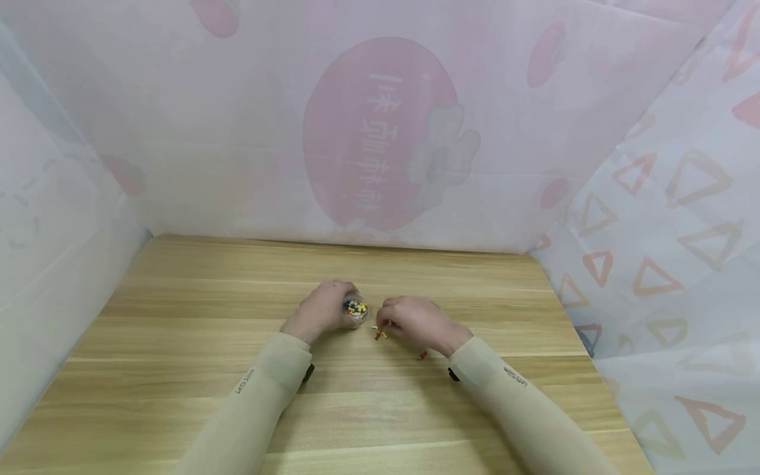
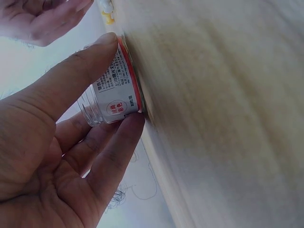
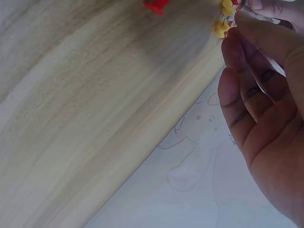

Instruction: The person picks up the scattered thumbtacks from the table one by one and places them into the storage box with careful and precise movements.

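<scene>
My left hand (image 1: pixel 325 309) grips a small clear jar (image 2: pixel 114 90) with a white printed label and a red band at its base. In the head view the jar's mouth faces up and shows many colourful push pins (image 1: pixel 356 307) inside. The jar stands close on the table, thumb on one side and fingers on the other. Just right of it, my right hand (image 1: pixel 418 322) reaches down, with thumb and fingertips (image 3: pixel 231 45) right at yellow pins (image 3: pixel 221 28) and red bits. I cannot tell whether a pin is pinched there. Below the fingers lie white, red and yellow pins (image 1: pixel 380 335).
One red push pin (image 1: pixel 423 355) lies apart on the wood-grain table (image 1: pixel 356 422), below the right wrist. Printed white sheeting (image 1: pixel 237 165) walls the table at the back and both sides.
</scene>
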A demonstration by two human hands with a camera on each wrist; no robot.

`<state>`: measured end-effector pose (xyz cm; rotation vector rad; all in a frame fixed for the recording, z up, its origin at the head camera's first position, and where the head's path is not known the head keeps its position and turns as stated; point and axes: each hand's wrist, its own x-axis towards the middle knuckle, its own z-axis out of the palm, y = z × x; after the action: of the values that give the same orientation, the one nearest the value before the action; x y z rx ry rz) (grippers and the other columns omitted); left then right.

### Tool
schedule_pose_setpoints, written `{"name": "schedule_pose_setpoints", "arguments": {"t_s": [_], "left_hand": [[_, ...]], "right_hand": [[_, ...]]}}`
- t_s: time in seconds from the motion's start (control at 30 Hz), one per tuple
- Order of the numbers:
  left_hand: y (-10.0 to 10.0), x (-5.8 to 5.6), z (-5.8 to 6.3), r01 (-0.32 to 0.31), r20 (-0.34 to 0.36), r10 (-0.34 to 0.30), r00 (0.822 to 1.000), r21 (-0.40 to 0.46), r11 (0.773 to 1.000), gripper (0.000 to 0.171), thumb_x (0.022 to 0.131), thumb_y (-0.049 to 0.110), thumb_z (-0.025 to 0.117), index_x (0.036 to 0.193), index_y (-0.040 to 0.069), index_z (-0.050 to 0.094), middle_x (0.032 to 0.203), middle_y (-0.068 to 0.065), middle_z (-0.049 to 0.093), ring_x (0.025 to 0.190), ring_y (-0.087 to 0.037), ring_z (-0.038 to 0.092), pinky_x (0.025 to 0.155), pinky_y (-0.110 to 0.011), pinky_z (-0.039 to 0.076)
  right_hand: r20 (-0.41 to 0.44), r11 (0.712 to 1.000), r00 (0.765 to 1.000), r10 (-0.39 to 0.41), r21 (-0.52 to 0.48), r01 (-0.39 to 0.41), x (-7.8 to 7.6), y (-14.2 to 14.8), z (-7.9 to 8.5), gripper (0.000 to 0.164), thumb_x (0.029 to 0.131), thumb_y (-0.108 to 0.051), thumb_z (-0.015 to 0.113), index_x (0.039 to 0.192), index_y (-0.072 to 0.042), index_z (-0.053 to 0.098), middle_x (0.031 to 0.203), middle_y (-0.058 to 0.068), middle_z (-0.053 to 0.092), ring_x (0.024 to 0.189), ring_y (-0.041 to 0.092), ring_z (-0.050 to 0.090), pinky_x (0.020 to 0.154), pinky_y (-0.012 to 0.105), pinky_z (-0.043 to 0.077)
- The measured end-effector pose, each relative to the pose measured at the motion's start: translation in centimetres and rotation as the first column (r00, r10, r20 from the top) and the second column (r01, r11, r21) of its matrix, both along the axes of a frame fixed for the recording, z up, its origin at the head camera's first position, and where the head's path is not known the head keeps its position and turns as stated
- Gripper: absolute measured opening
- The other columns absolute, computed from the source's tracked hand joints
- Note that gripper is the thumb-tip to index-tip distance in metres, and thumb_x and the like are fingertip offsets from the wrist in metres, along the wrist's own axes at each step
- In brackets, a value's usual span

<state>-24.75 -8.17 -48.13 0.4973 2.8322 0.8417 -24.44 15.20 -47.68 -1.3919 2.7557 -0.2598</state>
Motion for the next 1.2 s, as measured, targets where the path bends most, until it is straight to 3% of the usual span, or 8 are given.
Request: {"name": "schedule_pose_setpoints", "arguments": {"t_s": [0.63, 0.97, 1.2], "left_hand": [[0.1, -0.2, -0.3, -0.001, -0.003, 0.001, 1.000, -0.011, 1.000, 0.055, 0.077, 0.023, 0.091, 0.125, 0.008, 0.069, 0.119, -0.009, 0.070, 0.109, -0.024, 0.063, 0.098, -0.043, 0.052], [0.1, -0.2, -0.1, 0.006, -0.015, -0.006, 1.000, -0.001, 1.000, 0.054, 0.075, 0.021, 0.092, 0.123, 0.006, 0.070, 0.116, -0.009, 0.070, 0.106, -0.025, 0.063, 0.097, -0.043, 0.053], [0.2, -0.2, -0.1, 0.007, -0.017, -0.007, 1.000, 0.003, 1.000, 0.055, 0.075, 0.021, 0.092, 0.123, 0.006, 0.070, 0.116, -0.009, 0.071, 0.105, -0.024, 0.063, 0.096, -0.042, 0.053]], "right_hand": [[-0.026, 0.997, 0.998, 0.049, 0.063, -0.047, 0.2, 0.2, -0.7, 0.004, 0.095, -0.020, 0.074, 0.096, -0.023, 0.076, 0.089, -0.015, 0.064, 0.076, -0.001, 0.055, 0.069, 0.019, 0.050], [0.009, 0.999, 1.000, -0.021, 0.044, 0.021, 0.0, 0.2, -0.2, 0.007, 0.095, -0.019, 0.070, 0.096, -0.024, 0.074, 0.092, -0.013, 0.064, 0.077, 0.001, 0.056, 0.067, 0.021, 0.051], [0.015, 0.998, 0.998, -0.065, 0.001, 0.065, -0.3, -0.1, 0.6, 0.007, 0.095, -0.022, 0.074, 0.101, -0.022, 0.075, 0.098, -0.012, 0.066, 0.080, 0.002, 0.058, 0.069, 0.022, 0.053]]}}
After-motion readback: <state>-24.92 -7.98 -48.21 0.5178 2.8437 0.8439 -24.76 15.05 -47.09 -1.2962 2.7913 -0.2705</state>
